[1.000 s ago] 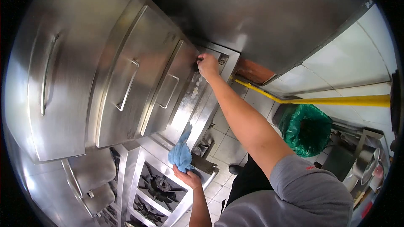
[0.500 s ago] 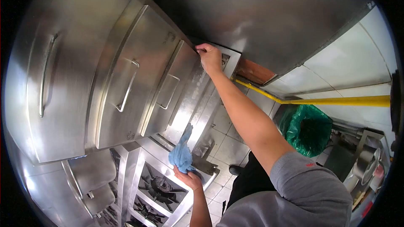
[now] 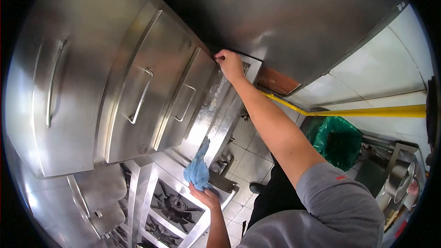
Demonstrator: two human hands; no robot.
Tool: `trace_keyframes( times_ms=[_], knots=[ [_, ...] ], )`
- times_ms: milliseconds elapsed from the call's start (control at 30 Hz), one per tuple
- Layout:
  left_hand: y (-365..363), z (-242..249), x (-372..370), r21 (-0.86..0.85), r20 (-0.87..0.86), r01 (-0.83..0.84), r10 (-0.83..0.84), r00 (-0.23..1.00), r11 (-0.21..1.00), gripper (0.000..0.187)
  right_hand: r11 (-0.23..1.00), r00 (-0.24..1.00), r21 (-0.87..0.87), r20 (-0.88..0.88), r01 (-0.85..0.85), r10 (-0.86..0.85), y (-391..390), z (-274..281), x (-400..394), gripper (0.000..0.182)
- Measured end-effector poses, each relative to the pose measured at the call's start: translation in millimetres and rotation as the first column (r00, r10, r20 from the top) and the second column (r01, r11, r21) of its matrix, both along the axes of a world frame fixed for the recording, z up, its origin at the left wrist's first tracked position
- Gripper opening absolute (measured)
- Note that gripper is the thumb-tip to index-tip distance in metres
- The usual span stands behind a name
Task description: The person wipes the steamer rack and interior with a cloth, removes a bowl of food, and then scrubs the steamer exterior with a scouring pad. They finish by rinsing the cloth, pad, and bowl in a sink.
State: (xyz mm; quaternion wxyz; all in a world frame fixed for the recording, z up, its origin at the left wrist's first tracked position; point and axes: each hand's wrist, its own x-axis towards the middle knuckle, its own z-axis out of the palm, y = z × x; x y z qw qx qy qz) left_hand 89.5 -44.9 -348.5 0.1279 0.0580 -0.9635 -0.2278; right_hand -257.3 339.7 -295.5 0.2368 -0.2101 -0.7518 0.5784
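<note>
A: What is the person doing?

B: Wiping-down work on a steel cabinet. The right hand is raised to the cabinet's upper right corner, fingers clenched on something too small to tell. The left hand is below the cabinet, fingers grasping a blue cloth above the gas burners

A: And the next move?

B: Likely raising the cloth to that corner, pressing it flat

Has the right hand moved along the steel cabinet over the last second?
Yes. The right hand has shifted up the steel cabinet, from beside the vent panel to its top corner under the hood, fingers pinched at the edge.
</note>
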Motion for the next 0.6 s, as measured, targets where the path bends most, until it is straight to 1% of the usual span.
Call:
trace_keyframes(
  times_ms=[33, 67, 133, 167, 200, 267, 300, 333, 367, 400, 433, 467, 533, 567, 600],
  knots=[
    [-1.3, 1.0, 1.0, 0.019, 0.002, 0.004, -0.004, 1.0, 1.0, 0.067, 0.999, 1.0, 0.043, 0.008, 0.006, -0.007, 0.2, 4.5, 1.5, 0.011],
    [-3.3, 0.5, 1.6, 0.014, 0.005, 0.003, -0.003, 1.0, 1.0, 0.067, 0.999, 1.0, 0.038, 0.01, 0.004, -0.005, 0.2, 7.7, 0.2, 0.011],
    [-6.1, -5.0, 3.4, 0.027, -0.018, 0.016, -0.015, 1.0, 1.0, 0.068, 0.997, 0.992, -0.081, -0.121, 0.012, -0.022, -2.7, 30.3, 0.7, 0.01],
    [-7.2, -6.7, 6.2, 0.023, -0.008, 0.014, -0.014, 1.0, 1.0, 0.068, 0.988, 0.988, -0.151, -0.15, 0.019, -0.042, -4.6, 37.7, 1.9, 0.011],
    [-7.8, -6.3, 7.4, 0.003, -0.015, 0.018, -0.018, 1.0, 1.0, 0.068, 0.988, 0.989, -0.155, -0.142, 0.021, -0.043, -3.9, 24.5, 3.4, 0.011],
    [-4.5, -4.9, 2.5, -0.01, -0.045, 0.024, -0.025, 0.999, 1.0, 0.068, 1.0, 0.998, 0.012, -0.066, 0.008, -0.008, 0.5, -10.9, -4.2, 0.011],
    [-2.9, -3.4, 1.1, 0.029, -0.032, 0.006, -0.006, 0.999, 1.0, 0.068, 1.0, 1.0, 0.004, -0.016, 0.003, -0.003, 0.2, -2.8, -3.0, 0.011],
    [-2.9, -2.3, 2.0, 0.064, -0.011, -0.015, 0.016, 1.0, 0.998, 0.068, 1.0, 1.0, 0.004, -0.02, 0.001, 0.0, 0.6, 3.3, -3.9, 0.011],
    [-4.7, -2.2, 3.8, 0.061, -0.006, -0.019, 0.02, 1.0, 0.998, 0.068, 1.0, 0.995, -0.006, -0.098, -0.017, 0.016, 1.2, 6.2, -3.4, 0.011],
    [-4.3, -2.5, 3.4, 0.06, -0.017, -0.006, 0.007, 1.0, 0.998, 0.068, 0.999, 0.985, -0.014, -0.173, -0.033, 0.03, 2.9, 21.4, 1.8, 0.011],
    [-3.9, -3.7, 4.3, 0.06, -0.028, 0.01, -0.009, 1.0, 0.998, 0.069, 0.995, 0.989, -0.091, -0.144, -0.037, 0.024, 1.1, 34.0, 3.1, 0.01],
    [-3.9, -2.9, 6.4, 0.058, -0.024, 0.01, -0.009, 1.0, 0.998, 0.069, 0.995, 0.99, -0.093, -0.14, -0.037, 0.024, 0.8, 28.6, 4.9, 0.01],
    [-1.7, -1.8, 2.5, 0.064, -0.023, -0.002, 0.003, 1.0, 0.998, 0.069, 1.0, 0.98, 0.007, -0.2, -0.015, 0.016, 2.5, 4.4, -0.2, 0.011],
    [-0.8, -2.0, 1.3, 0.065, -0.03, -0.002, 0.004, 1.0, 0.998, 0.069, 0.995, 0.999, 0.089, -0.029, -0.043, 0.046, 3.6, -13.9, -1.2, 0.011],
    [-0.5, -2.3, 0.9, 0.076, -0.031, -0.007, 0.01, 0.999, 0.997, 0.069, 0.995, 0.998, 0.09, -0.034, -0.043, 0.047, 5.6, -13.3, -3.8, 0.011]
  ],
)
